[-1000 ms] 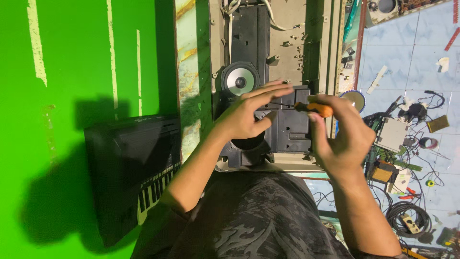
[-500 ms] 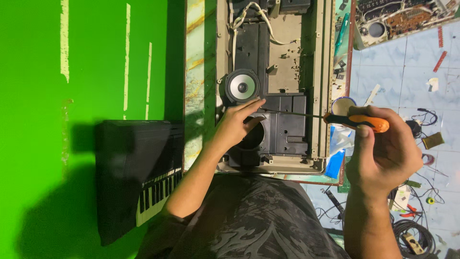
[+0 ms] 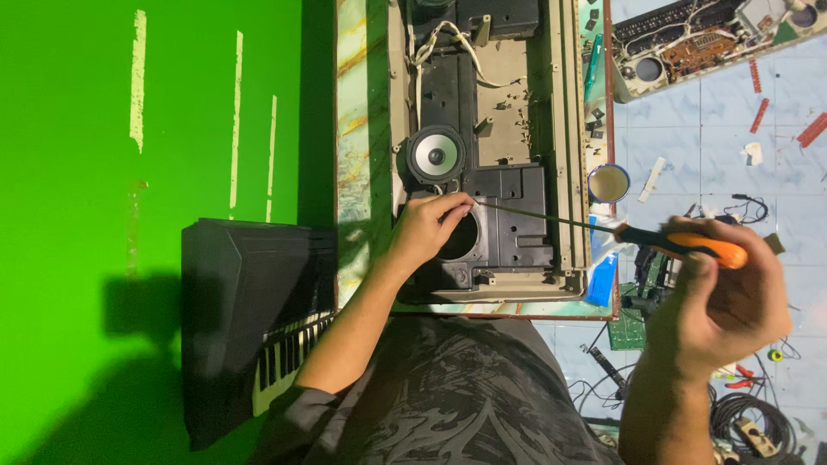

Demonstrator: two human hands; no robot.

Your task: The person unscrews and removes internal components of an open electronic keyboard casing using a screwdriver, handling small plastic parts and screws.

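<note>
Open keyboard casing (image 3: 564,172) on the bench is the landmark. Right hand (image 3: 719,297) sits off the casing's near right corner, fingers curled tight round the orange handle of a long screwdriver (image 3: 680,245). The shaft slants across the casing to the left hand (image 3: 426,232), whose fingertips (image 3: 461,205) pinch at the tip, just below the round speaker (image 3: 437,156) and beside the empty speaker hole (image 3: 459,239). What the fingertips pinch is too small to tell.

Risk, as I judge it: the long shaft is steered from far back, so the tip could skid off and jab the left fingers or the speaker cone. A small blue-rimmed cup (image 3: 608,182) stands just outside the casing's right wall, near the shaft, and could get knocked.
</note>
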